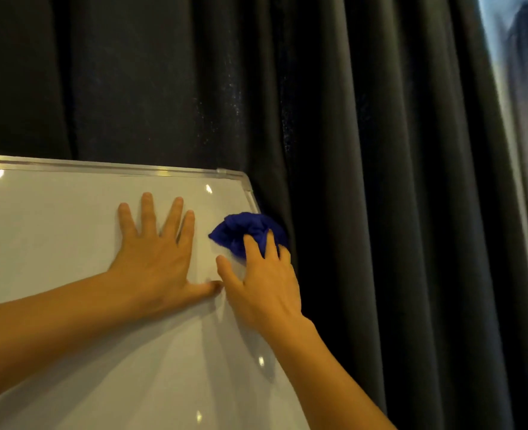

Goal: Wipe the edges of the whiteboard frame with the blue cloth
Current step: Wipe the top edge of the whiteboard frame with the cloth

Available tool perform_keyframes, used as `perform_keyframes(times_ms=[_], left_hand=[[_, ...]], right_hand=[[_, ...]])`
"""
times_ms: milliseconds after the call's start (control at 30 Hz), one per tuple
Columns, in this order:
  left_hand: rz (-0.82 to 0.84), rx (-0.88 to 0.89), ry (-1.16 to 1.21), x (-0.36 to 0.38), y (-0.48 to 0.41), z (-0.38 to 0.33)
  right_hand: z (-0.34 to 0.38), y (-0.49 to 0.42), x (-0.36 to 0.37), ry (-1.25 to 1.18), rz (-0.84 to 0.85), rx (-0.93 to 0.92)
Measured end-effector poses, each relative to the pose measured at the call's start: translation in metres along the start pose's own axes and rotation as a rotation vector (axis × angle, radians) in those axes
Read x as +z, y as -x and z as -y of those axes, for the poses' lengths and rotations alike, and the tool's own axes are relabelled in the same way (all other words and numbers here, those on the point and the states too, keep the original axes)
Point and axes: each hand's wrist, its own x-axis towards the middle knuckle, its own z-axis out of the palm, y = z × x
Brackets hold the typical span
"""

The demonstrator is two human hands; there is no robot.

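Note:
A white whiteboard with a thin silver frame fills the lower left of the head view. Its top right corner sits at the upper middle. My right hand grips a bunched blue cloth and presses it against the frame's right edge, a little below that corner. My left hand lies flat on the board's surface with fingers spread, just left of the right hand; its thumb tip nearly touches my right thumb. The cloth and my right arm hide the frame's right edge from the cloth downward.
A dark pleated curtain hangs right behind and to the right of the board. A bright strip of window shows at the far right. Ceiling lights glare off the glossy board.

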Motion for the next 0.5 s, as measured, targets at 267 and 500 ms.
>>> perform_keyframes(times_ms=[267, 500], left_hand=[[-0.087, 0.103, 0.067, 0.002, 0.005, 0.004], [-0.120, 0.061, 0.074, 0.015, 0.001, 0.005]], right_hand=[[0.035, -0.109, -0.010, -0.014, 0.137, 0.112], [0.022, -0.103, 0.012, -0.060, 0.164, 0.116]])
